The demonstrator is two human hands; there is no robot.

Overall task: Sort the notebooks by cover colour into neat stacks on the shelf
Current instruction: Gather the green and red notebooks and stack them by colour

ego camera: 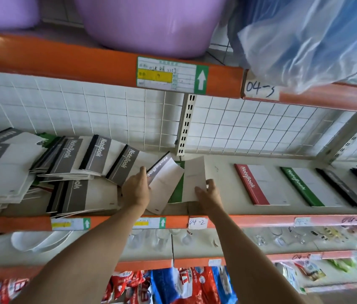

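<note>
Grey notebooks lie jumbled in the pile. Just right of it, the left hand pinches a grey notebook and the right hand grips a green one. Picking step; next, each probably goes to its colour's stack, well right of the pile.

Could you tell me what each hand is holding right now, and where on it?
Left hand grips a grey notebook at its left edge; right hand pinches a green notebook at its lower right edge.

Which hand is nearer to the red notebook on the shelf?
Right. The right hand holds a green notebook just left of the red notebook; the left hand is farther left.
</note>
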